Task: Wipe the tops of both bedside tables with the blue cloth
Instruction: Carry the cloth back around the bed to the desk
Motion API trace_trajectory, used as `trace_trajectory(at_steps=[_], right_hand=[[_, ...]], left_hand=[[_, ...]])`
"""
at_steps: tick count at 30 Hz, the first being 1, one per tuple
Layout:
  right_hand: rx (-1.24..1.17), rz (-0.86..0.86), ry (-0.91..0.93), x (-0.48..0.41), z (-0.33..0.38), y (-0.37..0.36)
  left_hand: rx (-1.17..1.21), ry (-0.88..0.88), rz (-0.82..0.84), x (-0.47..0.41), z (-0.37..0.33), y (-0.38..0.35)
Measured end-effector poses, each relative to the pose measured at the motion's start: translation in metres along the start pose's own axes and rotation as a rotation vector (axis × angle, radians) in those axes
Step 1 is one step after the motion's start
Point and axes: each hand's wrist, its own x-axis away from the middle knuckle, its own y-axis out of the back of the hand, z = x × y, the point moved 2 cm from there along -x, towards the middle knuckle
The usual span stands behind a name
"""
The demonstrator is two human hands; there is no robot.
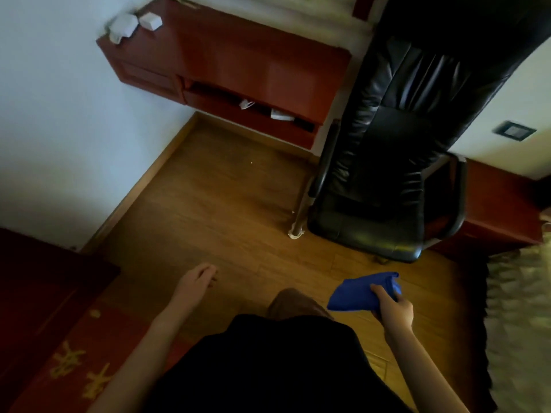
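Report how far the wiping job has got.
Done: nothing that shows; no wiped surface can be told from this view. In hand: the blue cloth is bunched in the right hand, held over the wooden floor, touching no furniture. The left hand hangs open and empty. Left: the wiping itself. The red-brown cabinet ahead carries white items on its top.

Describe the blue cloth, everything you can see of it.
The blue cloth is a plain, deep blue piece of soft fabric, bunched into a loose, roughly triangular fold. The right hand grips it at its right end, thumb on top, so most of it sticks out to the left of the fingers. It hangs in the air above the wooden floor, touching only that hand. It looks dry, though the blur hides fine detail.
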Motion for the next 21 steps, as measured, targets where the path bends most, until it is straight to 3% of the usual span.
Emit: trace_trajectory(at_steps=[13,21], right_hand=[[0.042,0.191,0.018,-0.136,0.2,-0.178],[0.015,0.255,0.11,-0.179,0.314,-0.261]], left_hand=[[0.088,0.144,-0.116,-0.174,-0.118,0.032],[0.057,0.099,-0.208,-0.251,-0.198,0.066]])
